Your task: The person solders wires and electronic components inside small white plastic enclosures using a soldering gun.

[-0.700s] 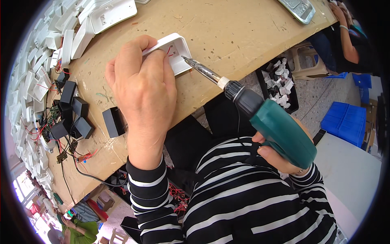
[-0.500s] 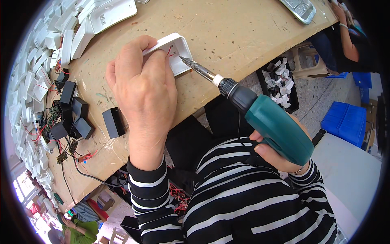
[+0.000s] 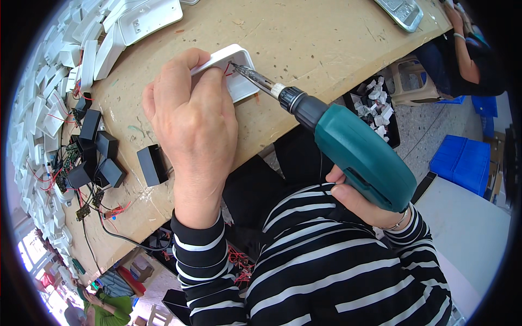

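Observation:
My left hand (image 3: 193, 127) is closed on a white plastic case (image 3: 242, 89), gripping it with its open side up. A short red wire (image 3: 227, 69) and small metal contacts show inside the case. The fingertips of this hand are partly hidden inside it. My right hand (image 3: 361, 205) is wrapped around the handle of a green and black soldering gun (image 3: 361, 155). Its dark metal tip (image 3: 242, 69) reaches over the case's rim, and the point is at the metal contacts by the red wire. Whether it touches them I cannot tell.
Many white cases (image 3: 41, 125) are heaped along the table's left side. Beside them lie black boxes (image 3: 107, 143) with tangled wires and small circuit boards. A metal tray (image 3: 401, 13) lies at the far edge. A bin of white parts (image 3: 378, 106) stands below the table. Another person's arm (image 3: 465, 54) is at upper right.
The soldering gun has moved left and up, bringing its tip deeper into the case, near the contacts. My left hand and the case have hardly moved.

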The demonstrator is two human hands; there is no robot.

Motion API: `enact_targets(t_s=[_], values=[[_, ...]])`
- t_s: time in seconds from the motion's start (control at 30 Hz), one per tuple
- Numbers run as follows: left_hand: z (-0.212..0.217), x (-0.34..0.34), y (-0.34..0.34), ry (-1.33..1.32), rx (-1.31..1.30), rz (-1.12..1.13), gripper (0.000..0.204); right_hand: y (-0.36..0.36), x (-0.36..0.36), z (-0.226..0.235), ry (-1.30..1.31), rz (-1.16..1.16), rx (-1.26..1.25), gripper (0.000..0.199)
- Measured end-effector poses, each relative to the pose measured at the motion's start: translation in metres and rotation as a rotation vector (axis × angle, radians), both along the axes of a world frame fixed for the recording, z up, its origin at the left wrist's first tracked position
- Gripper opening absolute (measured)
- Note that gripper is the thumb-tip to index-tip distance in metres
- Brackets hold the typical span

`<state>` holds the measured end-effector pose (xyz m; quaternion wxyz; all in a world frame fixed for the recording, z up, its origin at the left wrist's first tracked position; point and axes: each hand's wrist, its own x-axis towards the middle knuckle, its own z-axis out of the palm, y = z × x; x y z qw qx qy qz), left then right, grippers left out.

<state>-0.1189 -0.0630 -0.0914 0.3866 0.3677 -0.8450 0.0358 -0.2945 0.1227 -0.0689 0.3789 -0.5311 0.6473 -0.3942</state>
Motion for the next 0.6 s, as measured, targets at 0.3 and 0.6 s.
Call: enact_targets(t_s=[0.3,0.6], values=[[-0.001,-0.001,-0.001,0.03,0.005,-0.012,0.011,-0.007,0.003,0.005,-0.023,0.013,0.052,0.063],[-0.001,-0.001,-0.001,0.034,0.018,-0.016,0.01,-0.009,0.004,0.009,-0.036,-0.004,0.098,0.062]])
